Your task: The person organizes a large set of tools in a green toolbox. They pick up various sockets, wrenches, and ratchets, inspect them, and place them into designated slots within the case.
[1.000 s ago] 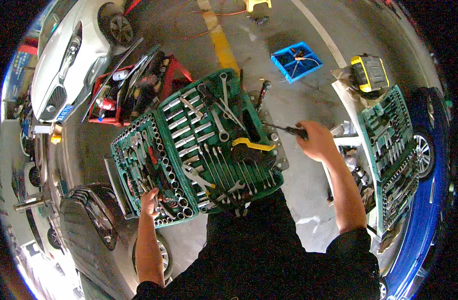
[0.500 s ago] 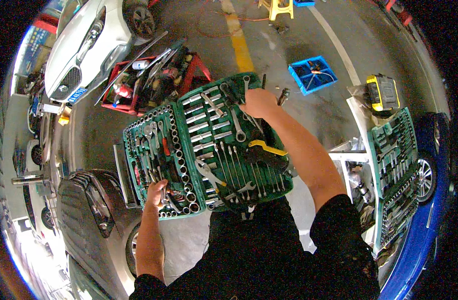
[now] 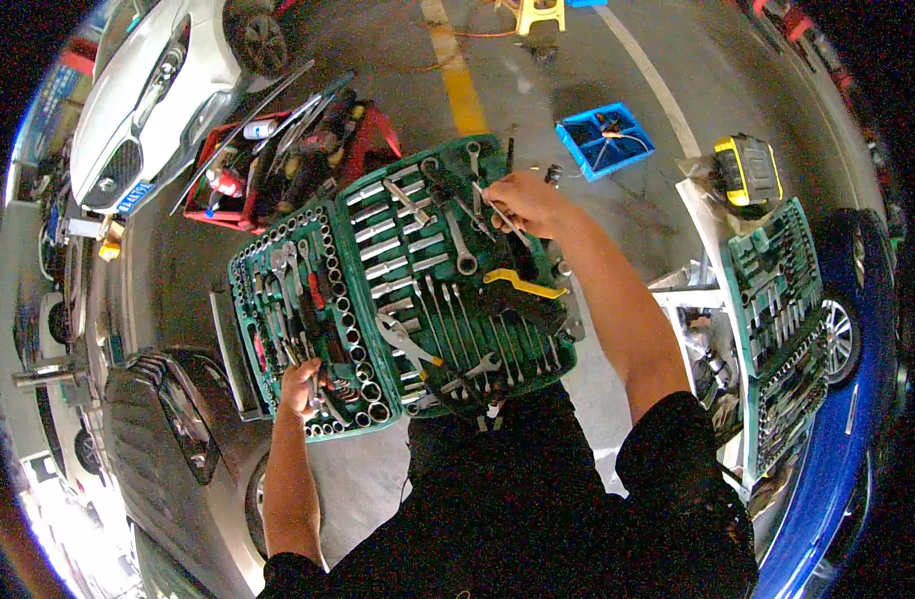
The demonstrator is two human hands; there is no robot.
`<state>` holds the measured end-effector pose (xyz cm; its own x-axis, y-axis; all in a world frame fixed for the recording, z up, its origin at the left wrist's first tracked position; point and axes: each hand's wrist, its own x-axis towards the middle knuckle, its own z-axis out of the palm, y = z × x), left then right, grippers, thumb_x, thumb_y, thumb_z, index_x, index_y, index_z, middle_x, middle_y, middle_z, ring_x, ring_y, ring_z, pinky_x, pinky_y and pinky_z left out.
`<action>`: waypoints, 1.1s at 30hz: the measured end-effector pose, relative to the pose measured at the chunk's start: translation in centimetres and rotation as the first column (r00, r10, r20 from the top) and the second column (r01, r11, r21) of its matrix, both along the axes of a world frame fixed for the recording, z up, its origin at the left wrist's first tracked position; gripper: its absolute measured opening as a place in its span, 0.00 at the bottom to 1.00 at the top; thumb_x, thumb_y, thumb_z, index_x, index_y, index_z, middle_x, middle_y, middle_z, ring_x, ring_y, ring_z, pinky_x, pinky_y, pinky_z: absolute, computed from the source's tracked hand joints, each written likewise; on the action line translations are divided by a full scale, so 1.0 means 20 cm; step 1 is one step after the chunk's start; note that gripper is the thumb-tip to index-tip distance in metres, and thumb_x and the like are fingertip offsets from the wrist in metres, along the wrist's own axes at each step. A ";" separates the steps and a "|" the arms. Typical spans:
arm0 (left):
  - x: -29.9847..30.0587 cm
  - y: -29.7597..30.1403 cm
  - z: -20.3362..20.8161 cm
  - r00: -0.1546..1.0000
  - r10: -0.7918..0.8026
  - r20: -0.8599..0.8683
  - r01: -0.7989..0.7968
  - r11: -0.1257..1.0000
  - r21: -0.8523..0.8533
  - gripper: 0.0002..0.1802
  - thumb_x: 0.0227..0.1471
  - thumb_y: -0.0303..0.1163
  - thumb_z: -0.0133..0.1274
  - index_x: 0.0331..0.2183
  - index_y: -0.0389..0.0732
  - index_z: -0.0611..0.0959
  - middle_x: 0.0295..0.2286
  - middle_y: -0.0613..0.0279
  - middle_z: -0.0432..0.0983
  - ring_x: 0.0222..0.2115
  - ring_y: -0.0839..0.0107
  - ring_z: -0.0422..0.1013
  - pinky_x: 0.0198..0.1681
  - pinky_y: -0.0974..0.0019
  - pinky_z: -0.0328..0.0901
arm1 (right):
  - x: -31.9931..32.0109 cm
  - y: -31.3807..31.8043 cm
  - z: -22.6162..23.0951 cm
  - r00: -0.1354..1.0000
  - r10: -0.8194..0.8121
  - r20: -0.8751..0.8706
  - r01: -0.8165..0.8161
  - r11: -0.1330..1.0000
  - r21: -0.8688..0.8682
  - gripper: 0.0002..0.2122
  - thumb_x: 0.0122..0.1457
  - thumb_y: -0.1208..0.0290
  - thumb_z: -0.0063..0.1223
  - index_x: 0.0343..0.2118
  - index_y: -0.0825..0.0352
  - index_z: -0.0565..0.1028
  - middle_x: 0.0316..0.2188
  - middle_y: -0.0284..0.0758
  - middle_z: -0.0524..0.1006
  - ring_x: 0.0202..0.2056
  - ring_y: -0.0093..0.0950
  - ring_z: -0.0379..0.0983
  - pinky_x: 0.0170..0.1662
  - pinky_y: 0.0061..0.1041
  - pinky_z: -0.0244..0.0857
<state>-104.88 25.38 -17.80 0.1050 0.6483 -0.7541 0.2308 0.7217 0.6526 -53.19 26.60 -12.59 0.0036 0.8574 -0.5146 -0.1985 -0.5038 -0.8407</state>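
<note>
An open green socket-set case (image 3: pixel 389 329) lies before me, its two halves full of tools. My right hand (image 3: pixel 529 203) is closed over the far right part, holding a slim metal rod-like tool (image 3: pixel 505 219) whose exact kind I cannot make out. Beside it are a combination wrench (image 3: pixel 462 245) and a yellow-handled tool (image 3: pixel 524 285). My left hand (image 3: pixel 299 387) is closed at the near edge of the left half, around something its fingers mostly hide. Close by are rows of sockets (image 3: pixel 365 377) and a red-handled tool (image 3: pixel 315 291). Pliers (image 3: pixel 409 341) rest across the right half.
A red tool cart (image 3: pixel 223 215) stands beyond the case, near a white car (image 3: pixel 158 100). A blue divided tray (image 3: pixel 605 140) sits on the floor. At right are a yellow-black box (image 3: pixel 747 170), another green tool case (image 3: pixel 777 299) and a blue car (image 3: pixel 842 419). A dark car (image 3: pixel 168 419) is at left.
My right hand has turned and shifted slightly, and the slim metal tool now shows between its fingers. My left hand stays at the same part of the case. The whole view has shifted a little.
</note>
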 end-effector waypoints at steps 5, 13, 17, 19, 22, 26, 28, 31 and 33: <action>-0.02 -0.05 -0.01 1.000 0.009 0.021 -0.010 0.998 0.063 0.11 0.49 0.36 0.56 0.33 0.43 0.76 0.23 0.63 0.75 0.19 0.66 0.72 0.23 0.56 0.68 | -0.02 -0.16 0.04 0.949 -0.244 -0.199 0.255 0.967 0.029 0.09 0.56 0.69 0.53 0.22 0.64 0.68 0.14 0.29 0.64 0.18 0.23 0.67 0.20 0.22 0.63; -0.02 -0.01 0.00 0.992 0.086 0.091 -0.085 0.996 -0.007 0.17 0.45 0.39 0.61 0.35 0.42 0.75 0.18 0.61 0.74 0.16 0.64 0.73 0.12 0.62 0.62 | -0.13 -0.64 0.29 0.887 -0.277 -0.370 0.419 0.820 0.391 0.14 0.55 0.69 0.53 0.44 0.66 0.68 0.26 0.30 0.73 0.17 0.23 0.65 0.21 0.21 0.59; 0.12 -0.01 0.14 0.992 0.129 -0.012 -0.129 0.992 0.005 0.13 0.47 0.33 0.57 0.32 0.36 0.76 0.19 0.60 0.72 0.17 0.64 0.73 0.16 0.60 0.65 | -0.01 -0.81 0.17 0.809 -0.440 -0.390 0.547 0.806 0.226 0.15 0.59 0.63 0.52 0.45 0.64 0.68 0.25 0.26 0.71 0.14 0.17 0.55 0.18 0.18 0.49; 0.08 -0.01 0.10 0.992 0.121 0.020 -0.121 0.992 -0.019 0.13 0.46 0.33 0.57 0.32 0.36 0.76 0.19 0.59 0.72 0.17 0.63 0.73 0.16 0.60 0.64 | 0.03 -0.91 0.13 0.789 -0.458 -0.409 0.574 0.787 0.226 0.12 0.60 0.66 0.51 0.43 0.64 0.70 0.23 0.26 0.70 0.17 0.16 0.60 0.19 0.16 0.52; 0.06 -0.01 0.10 0.995 0.094 0.030 -0.093 0.995 -0.020 0.12 0.46 0.34 0.57 0.31 0.37 0.75 0.19 0.58 0.72 0.17 0.63 0.73 0.15 0.60 0.63 | 0.05 -1.18 -0.04 0.870 -0.478 0.123 0.439 0.864 0.246 0.08 0.59 0.71 0.53 0.40 0.64 0.72 0.22 0.27 0.71 0.21 0.16 0.64 0.23 0.17 0.59; 0.01 0.00 0.05 1.000 0.032 -0.001 -0.032 0.999 -0.041 0.13 0.47 0.41 0.58 0.33 0.43 0.80 0.19 0.70 0.67 0.18 0.71 0.69 0.13 0.64 0.61 | -0.37 -1.33 0.14 0.960 0.031 0.280 -0.026 0.999 -0.021 0.06 0.53 0.72 0.59 0.33 0.65 0.76 0.32 0.30 0.78 0.33 0.24 0.74 0.42 0.26 0.68; 0.06 0.02 0.09 0.999 0.020 -0.047 -0.022 0.999 -0.033 0.12 0.48 0.40 0.57 0.33 0.45 0.79 0.23 0.67 0.71 0.21 0.71 0.70 0.18 0.63 0.63 | -0.59 -1.31 0.15 0.921 0.354 0.165 -0.362 0.932 0.024 0.11 0.52 0.66 0.61 0.37 0.63 0.77 0.31 0.33 0.79 0.33 0.31 0.76 0.40 0.29 0.69; 0.01 0.01 -0.02 0.980 -0.026 -0.198 0.030 0.999 0.015 0.17 0.52 0.39 0.53 0.44 0.44 0.78 0.38 0.64 0.75 0.35 0.68 0.72 0.33 0.55 0.67 | -0.96 -1.31 0.00 0.778 0.492 0.390 -0.588 0.790 0.176 0.17 0.56 0.58 0.56 0.43 0.64 0.75 0.38 0.41 0.78 0.39 0.36 0.75 0.44 0.31 0.68; -0.17 0.00 -0.15 0.982 -0.018 0.189 0.028 0.998 -0.050 0.18 0.52 0.41 0.52 0.45 0.49 0.77 0.42 0.65 0.73 0.37 0.67 0.70 0.36 0.53 0.66 | -1.14 -1.23 -0.08 0.814 0.539 0.216 -0.581 0.751 0.315 0.17 0.58 0.59 0.54 0.46 0.63 0.73 0.39 0.41 0.77 0.40 0.39 0.74 0.44 0.34 0.68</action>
<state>-108.19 25.47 -20.84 0.2632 0.6044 -0.7519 0.1243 0.7517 0.6477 -75.92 2.01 -14.14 -0.4987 0.8423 -0.2046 0.1245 -0.1639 -0.9786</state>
